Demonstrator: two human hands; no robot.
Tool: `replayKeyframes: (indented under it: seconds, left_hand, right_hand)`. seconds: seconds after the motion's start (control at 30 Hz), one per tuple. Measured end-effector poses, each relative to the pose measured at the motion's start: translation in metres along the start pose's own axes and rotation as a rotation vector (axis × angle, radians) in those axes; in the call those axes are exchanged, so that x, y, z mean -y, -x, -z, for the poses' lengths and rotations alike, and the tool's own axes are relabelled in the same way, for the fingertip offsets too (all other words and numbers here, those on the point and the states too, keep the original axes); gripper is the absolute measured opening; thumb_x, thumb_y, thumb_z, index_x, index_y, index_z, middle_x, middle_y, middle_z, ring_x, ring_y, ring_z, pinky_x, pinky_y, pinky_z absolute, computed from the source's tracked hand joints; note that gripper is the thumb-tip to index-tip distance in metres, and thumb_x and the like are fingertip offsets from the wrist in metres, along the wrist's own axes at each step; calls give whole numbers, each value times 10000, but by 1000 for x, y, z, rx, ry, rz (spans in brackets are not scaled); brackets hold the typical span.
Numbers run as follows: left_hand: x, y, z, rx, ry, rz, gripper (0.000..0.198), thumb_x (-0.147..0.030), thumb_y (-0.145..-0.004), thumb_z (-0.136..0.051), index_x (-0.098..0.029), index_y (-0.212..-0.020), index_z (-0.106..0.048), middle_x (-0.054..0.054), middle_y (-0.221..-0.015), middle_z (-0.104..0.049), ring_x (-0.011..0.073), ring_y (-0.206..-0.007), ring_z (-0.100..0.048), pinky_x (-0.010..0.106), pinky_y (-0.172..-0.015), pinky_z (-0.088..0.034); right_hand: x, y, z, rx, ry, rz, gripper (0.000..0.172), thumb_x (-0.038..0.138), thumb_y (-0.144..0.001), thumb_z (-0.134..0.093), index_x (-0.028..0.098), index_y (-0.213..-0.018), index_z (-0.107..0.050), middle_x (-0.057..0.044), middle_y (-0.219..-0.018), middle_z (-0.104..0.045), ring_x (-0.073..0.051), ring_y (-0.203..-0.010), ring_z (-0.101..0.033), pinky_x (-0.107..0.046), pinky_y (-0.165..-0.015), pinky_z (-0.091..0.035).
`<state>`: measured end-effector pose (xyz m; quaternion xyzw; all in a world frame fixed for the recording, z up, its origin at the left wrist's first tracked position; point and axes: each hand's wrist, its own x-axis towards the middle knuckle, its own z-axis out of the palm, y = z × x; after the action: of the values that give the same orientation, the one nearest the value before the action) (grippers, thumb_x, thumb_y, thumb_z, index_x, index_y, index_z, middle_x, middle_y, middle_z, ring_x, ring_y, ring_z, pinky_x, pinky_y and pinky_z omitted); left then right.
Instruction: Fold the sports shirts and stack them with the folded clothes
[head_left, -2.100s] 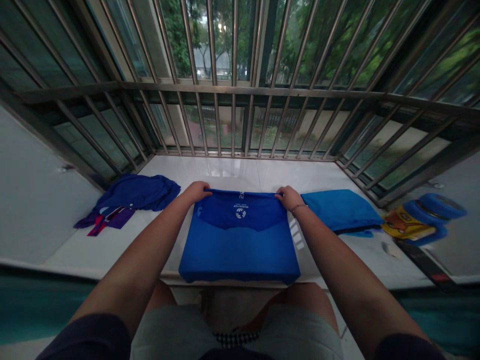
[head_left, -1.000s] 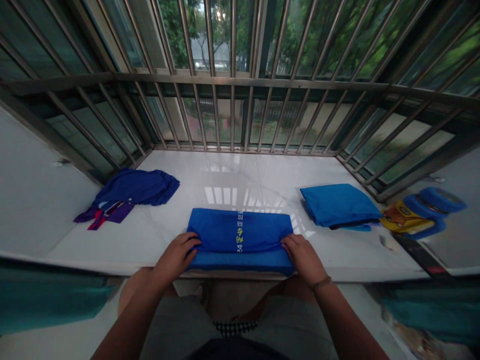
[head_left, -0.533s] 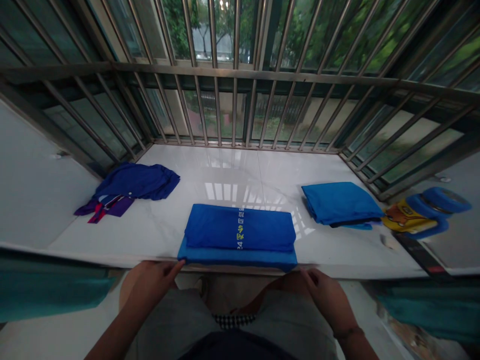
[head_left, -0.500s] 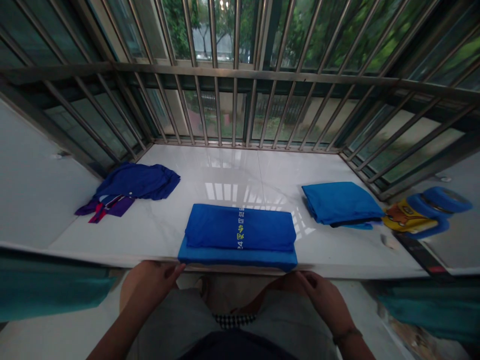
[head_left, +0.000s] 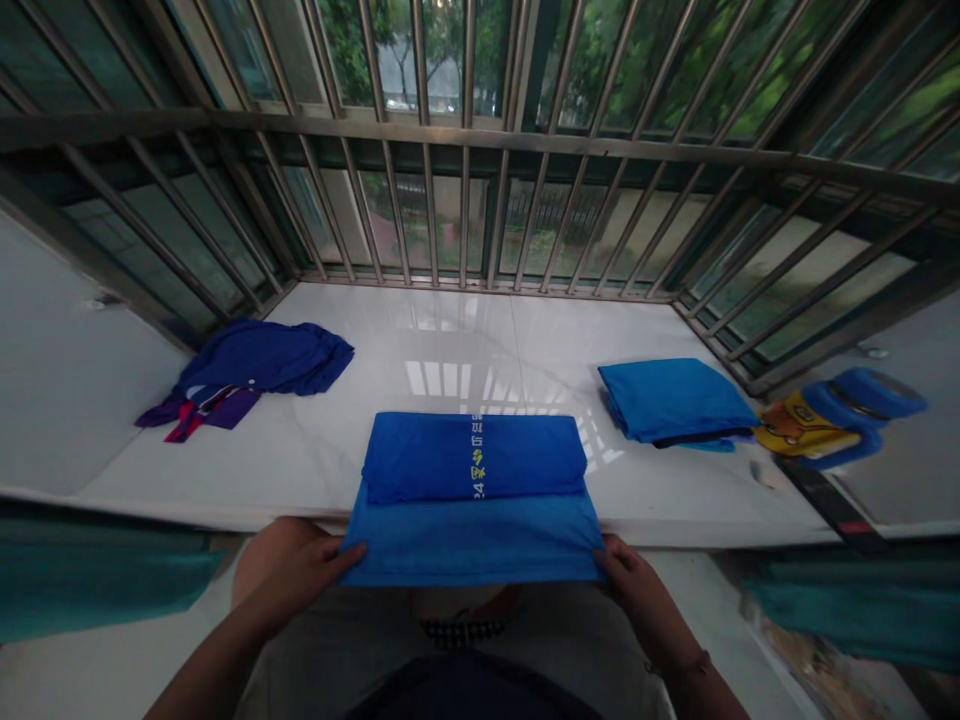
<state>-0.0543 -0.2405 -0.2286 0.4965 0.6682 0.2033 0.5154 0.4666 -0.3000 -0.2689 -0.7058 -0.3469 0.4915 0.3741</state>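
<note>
Pinching near corners of folded, printed blue rectangular cloth garment (head_left: 472, 518): left hand (head_left: 315, 568) at one, right hand (head_left: 631, 580) at other. Garment lying on glossy white windowsill (head_left: 667, 485), near flap projecting past front edge. Risk: uneven tension could be skewing layers; slick surface could be letting garment slide off.

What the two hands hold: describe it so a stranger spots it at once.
Below the window bars lies a white sill. Midway along its near edge, the left hand and right hand hold a blue cloth by its near corners. Unlike the crumpled cloth and the folded cloth on either side, it shows white and yellow lettering.
</note>
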Motion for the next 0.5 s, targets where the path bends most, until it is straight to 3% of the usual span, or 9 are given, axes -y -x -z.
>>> replayKeyframes:
  seconds: [0.13,0.23,0.3,0.37,0.43,0.5]
  left_hand:
    - [-5,6,14,162,203,68,353,-580,-778,-851,-257,-669,-758,29,-676,-766,315,-801,-765,358,-745,-614]
    - [-21,-4,6,229,587,105,384,-541,-853,-845,-193,-719,-752,62,-704,-758,249,-708,-719,353,-723,-619]
    - [-38,-18,-5,154,862,118,328,-474,-928,-783,-187,-777,-734,77,-774,-780,232,-746,-747,378,-798,-650]
    - [-54,-34,-20,40,1014,74,277,-444,-995,-680,-193,-894,-735,119,-1006,-835,251,-948,-801,436,-953,-655]
    - [-64,-46,-34,-80,935,-44,344,-500,-1037,-589,-195,-1046,-747,159,-1284,-809,288,-1201,-773,494,-1092,-608]
    - [-66,-53,-44,-195,602,-207,437,-578,-1028,-577,-204,-1163,-758,163,-1409,-765,328,-1346,-706,549,-1198,-533]
  right_hand:
    - [29,20,10,67,-279,-102,489,580,-737,-946,243,-924,-645,32,-812,-661,-135,-685,-566,-226,-583,-469]
    - [64,18,4,87,-501,-71,577,489,-754,-984,280,-1207,-695,31,-885,-719,-118,-664,-582,-216,-581,-487]
    - [86,4,-7,77,-595,-39,722,448,-743,-1005,304,-1363,-666,37,-881,-735,-113,-646,-617,-213,-593,-515]
    - [102,-19,-21,44,-626,13,807,460,-708,-1018,303,-1405,-645,23,-931,-765,-137,-714,-697,-229,-637,-559]
    - [109,-42,-34,-23,-528,91,768,533,-726,-973,278,-1372,-645,-25,-1056,-800,-194,-861,-763,-288,-723,-608]
    - [109,-59,-46,-113,-216,208,621,582,-833,-847,241,-1320,-668,-73,-1121,-810,-240,-933,-769,-364,-809,-624]
